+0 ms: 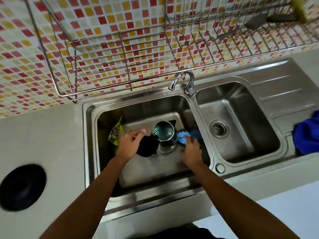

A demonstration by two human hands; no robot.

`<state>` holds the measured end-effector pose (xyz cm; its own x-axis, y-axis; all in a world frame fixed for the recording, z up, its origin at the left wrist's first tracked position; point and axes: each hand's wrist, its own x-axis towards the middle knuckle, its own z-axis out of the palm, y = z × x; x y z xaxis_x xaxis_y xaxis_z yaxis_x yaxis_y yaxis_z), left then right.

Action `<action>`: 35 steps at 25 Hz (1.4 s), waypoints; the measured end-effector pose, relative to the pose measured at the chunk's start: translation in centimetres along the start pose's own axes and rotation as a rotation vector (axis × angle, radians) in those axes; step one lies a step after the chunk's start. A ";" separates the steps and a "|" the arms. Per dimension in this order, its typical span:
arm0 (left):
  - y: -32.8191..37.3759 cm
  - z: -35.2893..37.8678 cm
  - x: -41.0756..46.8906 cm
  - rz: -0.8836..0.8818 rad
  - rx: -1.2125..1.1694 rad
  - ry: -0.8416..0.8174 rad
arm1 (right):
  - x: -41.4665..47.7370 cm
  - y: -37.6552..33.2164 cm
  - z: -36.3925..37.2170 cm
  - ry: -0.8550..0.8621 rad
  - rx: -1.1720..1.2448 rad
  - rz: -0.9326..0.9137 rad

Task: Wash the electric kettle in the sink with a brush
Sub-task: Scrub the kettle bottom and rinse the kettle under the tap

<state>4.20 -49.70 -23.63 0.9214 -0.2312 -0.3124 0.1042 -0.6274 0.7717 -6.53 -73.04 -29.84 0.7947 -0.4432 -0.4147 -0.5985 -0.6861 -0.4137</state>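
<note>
A steel electric kettle (164, 135) stands upright in the left basin of the sink (138, 171), lid open, with water inside. Its black handle and lid (148, 146) point toward me. My left hand (130, 145) rests against that black handle, fingers partly spread; whether it grips it is unclear. My right hand (191, 150) is closed on a light blue brush (183, 138), pressed against the kettle's right side.
A yellow packet (116, 133) leans in the basin's left side. The tap (183, 80) stands behind, between the two basins. The right basin (241, 152) has a drain. A blue cloth (307, 135) lies on the drainboard. A wire rack (120, 54) hangs above. A black round disc (22, 187) sits on the left counter.
</note>
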 end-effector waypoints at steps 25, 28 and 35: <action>-0.3 -1.9 -1.5 0.248 0.234 -0.112 | -1.9 -10.3 -7.7 -0.035 0.763 -0.397; 2.0 -4.5 -1.9 0.335 0.359 -0.125 | -2.2 -10.5 -8.3 -0.086 0.870 -0.348; 6.6 -7.8 -2.1 0.351 0.644 -0.210 | -3.0 -11.3 -8.5 -0.199 1.020 -0.264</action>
<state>5.89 -47.54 -13.60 0.7627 -0.5935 -0.2570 -0.4803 -0.7859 0.3894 -1.25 -68.82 -17.06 0.9356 -0.1863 -0.2999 -0.2855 0.1007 -0.9531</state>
